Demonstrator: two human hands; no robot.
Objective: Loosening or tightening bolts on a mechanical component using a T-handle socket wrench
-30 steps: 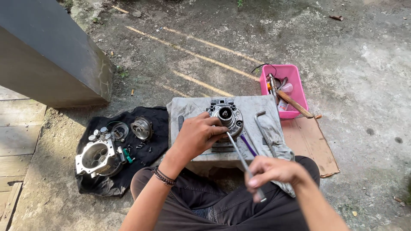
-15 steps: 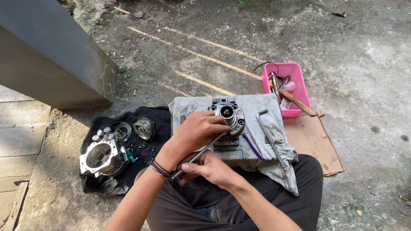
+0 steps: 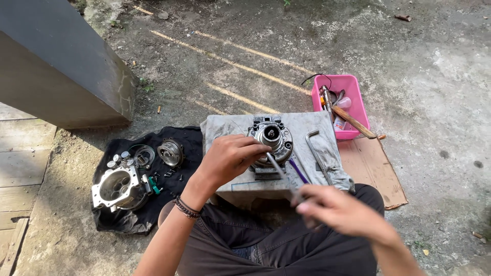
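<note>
Seen from above, a seated person's left hand [image 3: 230, 158] curls its fingers against a round metal engine part [image 3: 271, 140] on a cloth-covered block [image 3: 225, 128], steadying it, while the blurred right hand [image 3: 337, 212] grips a thin metal tool [image 3: 281, 176] angled into it.

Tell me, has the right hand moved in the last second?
Yes. The right hand swung left under the cloth-covered block, then back right, ending below the block's right part, holding a thin metal tool.
</note>
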